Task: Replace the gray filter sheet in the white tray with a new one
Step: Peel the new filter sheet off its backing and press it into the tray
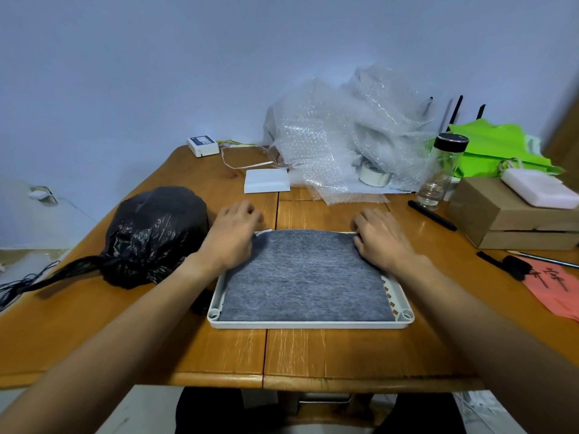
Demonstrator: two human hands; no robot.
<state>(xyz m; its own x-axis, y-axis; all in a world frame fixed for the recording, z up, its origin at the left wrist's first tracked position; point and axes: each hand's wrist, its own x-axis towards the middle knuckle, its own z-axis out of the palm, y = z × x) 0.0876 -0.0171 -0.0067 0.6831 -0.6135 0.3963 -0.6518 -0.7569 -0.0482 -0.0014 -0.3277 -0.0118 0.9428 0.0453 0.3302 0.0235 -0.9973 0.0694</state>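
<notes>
Gray felt filter sheet (305, 277) lies in the white tray (310, 324) on the table (344, 352), looking light and floppy; both hands' fingers (358, 238) press its far corners, the best place to pinch.

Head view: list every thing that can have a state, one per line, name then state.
gray filter sheet: lying in the tray, far corners under the hands
white tray: flat on the table, sheet inside
left hand: on the sheet's far left corner, fingers curled
right hand: on the sheet's far right corner, fingers curled
black bag: tied shut
glass bottle: upright, capped
cardboard box: closed
</notes>
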